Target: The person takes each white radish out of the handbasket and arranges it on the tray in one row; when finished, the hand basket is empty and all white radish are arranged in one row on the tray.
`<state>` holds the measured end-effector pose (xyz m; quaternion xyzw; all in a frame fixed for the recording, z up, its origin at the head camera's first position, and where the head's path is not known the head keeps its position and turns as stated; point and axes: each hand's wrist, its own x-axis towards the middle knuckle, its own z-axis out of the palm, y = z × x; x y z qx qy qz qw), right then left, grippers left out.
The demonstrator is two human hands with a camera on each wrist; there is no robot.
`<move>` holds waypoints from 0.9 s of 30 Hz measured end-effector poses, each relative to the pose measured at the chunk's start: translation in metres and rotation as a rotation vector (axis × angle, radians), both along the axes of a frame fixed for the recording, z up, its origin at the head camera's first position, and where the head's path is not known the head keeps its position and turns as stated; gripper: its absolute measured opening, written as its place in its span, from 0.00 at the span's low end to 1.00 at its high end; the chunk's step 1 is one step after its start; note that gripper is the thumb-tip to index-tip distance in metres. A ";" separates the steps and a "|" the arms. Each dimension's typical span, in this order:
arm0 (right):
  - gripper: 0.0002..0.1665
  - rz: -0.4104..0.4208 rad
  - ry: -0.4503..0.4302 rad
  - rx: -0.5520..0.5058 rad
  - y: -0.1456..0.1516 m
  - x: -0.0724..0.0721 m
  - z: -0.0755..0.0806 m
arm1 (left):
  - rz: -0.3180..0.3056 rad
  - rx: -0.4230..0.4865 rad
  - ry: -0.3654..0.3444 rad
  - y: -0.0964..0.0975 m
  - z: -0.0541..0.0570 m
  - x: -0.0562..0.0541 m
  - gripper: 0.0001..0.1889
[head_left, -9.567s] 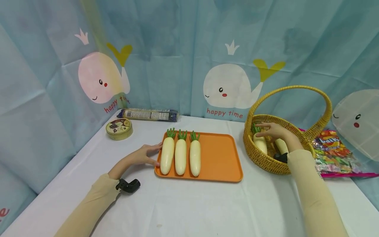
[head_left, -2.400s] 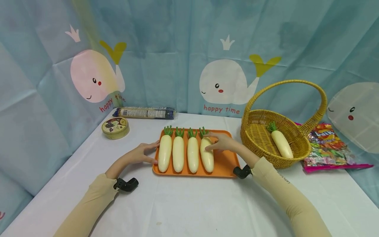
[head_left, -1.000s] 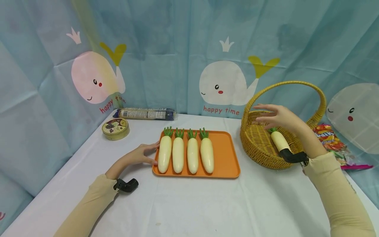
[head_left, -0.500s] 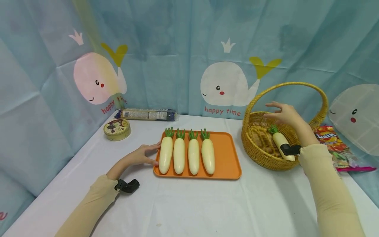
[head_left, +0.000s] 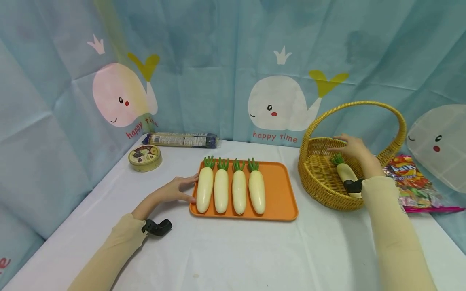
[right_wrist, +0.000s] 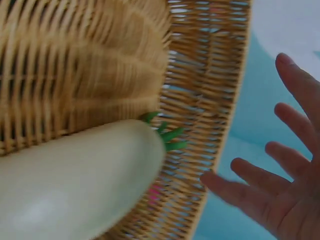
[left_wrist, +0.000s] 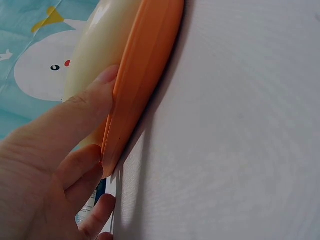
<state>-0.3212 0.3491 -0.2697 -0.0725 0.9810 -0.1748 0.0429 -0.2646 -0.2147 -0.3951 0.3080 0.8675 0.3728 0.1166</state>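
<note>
My left hand (head_left: 175,190) holds the left edge of an orange tray (head_left: 278,190). In the left wrist view its thumb (left_wrist: 107,75) lies at the rim and the bent fingers meet the rim further along. A row of several white radishes (head_left: 205,190) with green tops lies side by side on the tray. My right hand (head_left: 352,147) is over the wicker basket (head_left: 320,194), fingers spread and holding nothing. Below it one white radish (head_left: 345,171) lies in the basket, its lower part behind the wrist camera. In the right wrist view the fingers are apart from the radish (right_wrist: 100,170).
Behind the basket lies a colourful candy bag (head_left: 411,178) with a pink edge. A round tin (head_left: 145,157) and a long wrapped packet (head_left: 182,140) are at the back left. The basket's tall handle (head_left: 367,104) arches above my right hand. A printed curtain (head_left: 204,60) hangs behind the white table.
My right hand set a fourth-place radish on the tray, let go, moved back right and lowered into the basket. Earlier that radish was in the basket. My left hand stays at the tray.
</note>
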 end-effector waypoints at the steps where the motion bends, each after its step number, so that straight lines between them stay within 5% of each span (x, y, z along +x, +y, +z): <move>1: 0.45 -0.006 -0.016 -0.003 0.002 -0.001 -0.003 | 0.001 0.002 0.001 0.000 0.000 0.000 0.44; 9: 0.48 -0.017 -0.115 -0.011 0.014 0.003 -0.020 | -0.005 -0.006 -0.013 0.000 0.001 0.000 0.44; 19: 0.43 0.077 -0.283 -0.111 0.023 0.005 -0.042 | -0.047 0.030 0.018 0.001 -0.001 0.000 0.42; 27: 0.41 0.064 -0.396 -0.138 0.022 0.011 -0.040 | -0.042 0.039 0.024 0.001 0.001 0.000 0.41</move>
